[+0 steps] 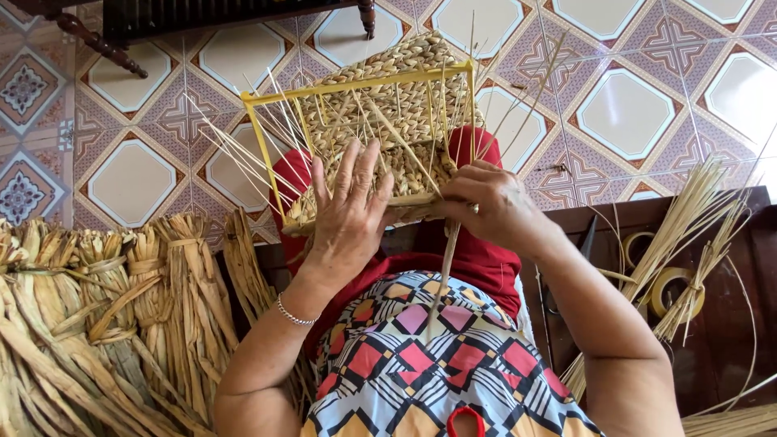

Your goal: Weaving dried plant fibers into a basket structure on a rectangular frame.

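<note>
A half-woven straw basket (405,89) on a yellow wire frame (356,82) rests on my lap, tilted away from me, with many thin loose stalks sticking out. My left hand (350,212) lies flat against the woven side, fingers spread, pressing it. My right hand (486,206) is closed on a flat dried strand (445,267) at the basket's lower right edge; the strand hangs down over my patterned dress.
Bundles of dried fibre (105,316) lie on the left. A dark wooden bench (728,324) on the right carries thin straw bundles (688,243) and tape rolls (672,287). Patterned floor tiles (631,105) lie beyond, with dark furniture legs (97,40) at top left.
</note>
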